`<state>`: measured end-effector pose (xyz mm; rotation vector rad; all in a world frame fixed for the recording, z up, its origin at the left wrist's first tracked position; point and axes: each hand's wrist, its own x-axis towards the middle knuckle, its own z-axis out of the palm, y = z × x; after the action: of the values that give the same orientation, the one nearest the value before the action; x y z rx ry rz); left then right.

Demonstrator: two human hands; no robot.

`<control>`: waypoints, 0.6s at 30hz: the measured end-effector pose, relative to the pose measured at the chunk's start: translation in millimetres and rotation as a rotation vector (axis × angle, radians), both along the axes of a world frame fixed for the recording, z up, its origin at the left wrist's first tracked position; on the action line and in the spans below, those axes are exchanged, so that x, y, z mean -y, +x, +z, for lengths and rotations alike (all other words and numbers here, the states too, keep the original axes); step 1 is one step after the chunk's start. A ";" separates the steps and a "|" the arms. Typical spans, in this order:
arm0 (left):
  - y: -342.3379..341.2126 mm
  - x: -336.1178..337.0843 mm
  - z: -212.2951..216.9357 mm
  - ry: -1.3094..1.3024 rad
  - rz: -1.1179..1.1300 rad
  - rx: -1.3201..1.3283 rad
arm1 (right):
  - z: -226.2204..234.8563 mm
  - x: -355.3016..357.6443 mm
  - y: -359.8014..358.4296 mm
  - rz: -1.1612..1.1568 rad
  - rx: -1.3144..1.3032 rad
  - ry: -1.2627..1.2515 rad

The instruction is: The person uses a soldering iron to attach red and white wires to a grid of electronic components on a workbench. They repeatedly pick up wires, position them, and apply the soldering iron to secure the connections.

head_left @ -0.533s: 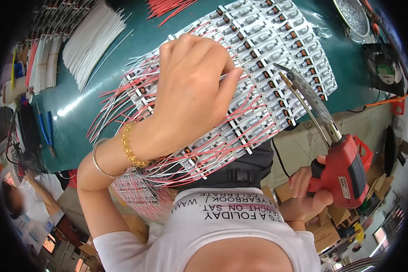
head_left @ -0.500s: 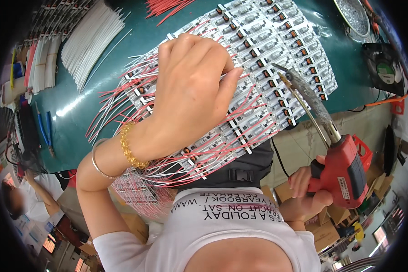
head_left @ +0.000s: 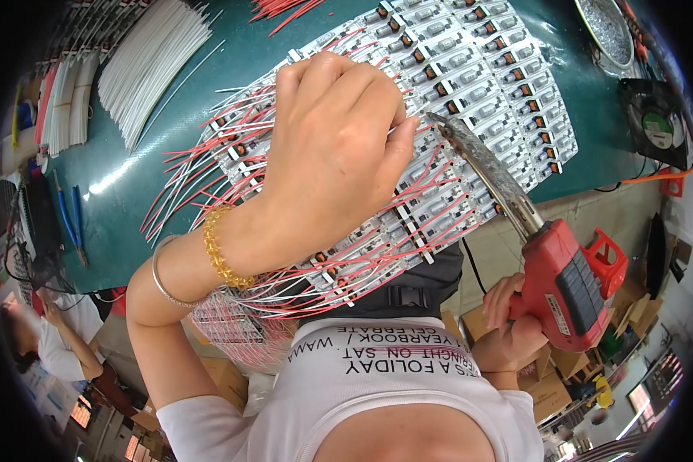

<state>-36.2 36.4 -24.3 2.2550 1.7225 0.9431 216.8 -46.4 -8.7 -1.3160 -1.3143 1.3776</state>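
My right hand (head_left: 512,319) grips the handle of a red and black soldering gun (head_left: 566,289). Its long, dirty grey barrel slants up and left, and the tip is right beside my left thumb, over the boards. A wide panel of small white circuit boards (head_left: 454,65), with black and orange parts, lies under both. My left hand (head_left: 339,138) is closed above the panel with thumb and fingers pinched together; what they hold is hidden. Red and white wires (head_left: 200,181) stick out from the panel's left and near sides, some passing beneath my left wrist.
On the green table (head_left: 142,173) lie a bundle of white wires (head_left: 150,65), red wires (head_left: 285,9) and blue-handled tweezers or pliers (head_left: 69,215). A round metal dish (head_left: 604,35) and a black fan (head_left: 654,123) stand at right. Another person (head_left: 69,331) sits at lower left.
The soldering gun has swung left, bringing its tip from over the panel's right part to beside my left thumb. My left hand has barely moved.
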 end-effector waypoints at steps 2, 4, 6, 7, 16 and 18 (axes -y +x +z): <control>0.3 -0.3 -0.8 0.010 -0.003 0.006 | 0.1 2.2 0.7 -0.032 -0.040 0.011; 1.5 -1.1 -0.7 0.023 -0.008 0.014 | 0.4 3.0 0.9 -0.060 -0.076 0.025; 1.3 -0.2 0.7 0.004 0.000 0.004 | 0.7 4.5 -0.5 -0.074 -0.097 0.034; 1.0 -0.2 1.7 -0.003 0.002 -0.001 | -0.2 4.1 -1.0 -0.079 -0.108 0.040; 0.6 -0.9 3.6 -0.007 -0.009 -0.020 | -3.6 2.4 4.7 -0.031 -0.107 0.039; 0.5 -0.4 6.3 -0.024 -0.012 -0.017 | -4.7 5.3 4.7 -0.063 -0.102 0.032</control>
<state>-35.7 36.8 -18.0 2.2620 1.7157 0.8987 221.5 -51.7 -13.4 -1.2389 -1.2117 1.3575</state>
